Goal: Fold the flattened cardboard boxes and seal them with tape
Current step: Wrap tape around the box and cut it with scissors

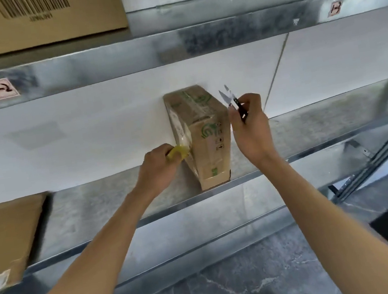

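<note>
The box (208, 139) is stood on end on the shelf (120, 199). A yellow tape roll (177, 152), apparently, is gripped by the left hand (158, 163); snips (233, 102) are pinched in the right hand (250, 125). Toppling is risked if tape is tugged.

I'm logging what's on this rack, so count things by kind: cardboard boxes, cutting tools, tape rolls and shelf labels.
Cardboard boxes: 3, the small taped box, the barcoded box, the box at lower left
Thread snips: 1, in the right hand
Yellow tape roll: 1, in the left hand
Shelf labels: 2, label 1-2 and label 1-3
Total: 7
</note>
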